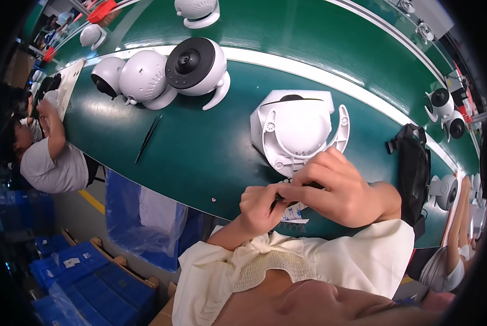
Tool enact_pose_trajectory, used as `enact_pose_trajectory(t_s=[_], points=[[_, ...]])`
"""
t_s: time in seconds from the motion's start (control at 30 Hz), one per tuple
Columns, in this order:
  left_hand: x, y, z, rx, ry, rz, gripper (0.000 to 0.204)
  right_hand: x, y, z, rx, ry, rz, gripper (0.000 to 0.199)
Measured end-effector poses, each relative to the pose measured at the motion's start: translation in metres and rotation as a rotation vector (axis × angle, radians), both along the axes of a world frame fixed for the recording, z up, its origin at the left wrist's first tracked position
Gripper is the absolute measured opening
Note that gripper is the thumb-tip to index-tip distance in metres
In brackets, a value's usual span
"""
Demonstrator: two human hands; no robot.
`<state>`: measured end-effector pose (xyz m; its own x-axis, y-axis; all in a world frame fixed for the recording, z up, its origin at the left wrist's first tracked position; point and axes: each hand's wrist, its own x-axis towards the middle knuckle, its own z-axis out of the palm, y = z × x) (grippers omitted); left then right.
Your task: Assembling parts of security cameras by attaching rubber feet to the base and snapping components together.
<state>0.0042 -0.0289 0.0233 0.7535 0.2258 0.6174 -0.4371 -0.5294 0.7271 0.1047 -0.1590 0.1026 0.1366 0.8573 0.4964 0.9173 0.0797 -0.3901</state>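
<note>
At six o'clock the person's cream sleeves point(287, 261) come up from the lower edge, and part of the person's own face there is cut off by the rim. Just above, the left hand point(261, 205) and right hand point(338, 190) are drawn close together at the near edge of the green belt point(200, 157). Both are curled and pinch a thin dark tool point(279, 202) between their fingertips; most of it is covered by the fingers, so its kind is hard to make out. Under the hands lies a small white sheet point(296, 214), mostly hidden.

Touching the right hand at twelve o'clock of it stands a white dome camera housing point(298, 133) on a white foam block, its underside and curved bracket turned to the viewer; its lens is barely seen over the top.

At ten o'clock a pair of black tweezers point(148, 138) lies on the belt, well apart from the hands. Farther out at eleven o'clock three white dome cameras point(162, 73) stand in a row. At three o'clock a black bag point(414, 168) lies by the belt edge. At nine o'clock another person in a grey shirt point(53, 163) works, partly cut off by the dark rim.
</note>
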Motion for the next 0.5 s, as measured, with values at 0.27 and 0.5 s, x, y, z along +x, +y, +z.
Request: enact_pose_trajectory(t_s=[0.27,0.5], points=[[0.003,-0.001,-0.005,0.033,0.009,-0.040,0.018,-0.012,-0.004,0.002,-0.130,-0.042,-0.146,0.026],[0.004,0.003,-0.008,0.084,-0.038,0.020,0.017,-0.013,0.003,-0.008,0.019,-0.022,-0.200,0.029]])
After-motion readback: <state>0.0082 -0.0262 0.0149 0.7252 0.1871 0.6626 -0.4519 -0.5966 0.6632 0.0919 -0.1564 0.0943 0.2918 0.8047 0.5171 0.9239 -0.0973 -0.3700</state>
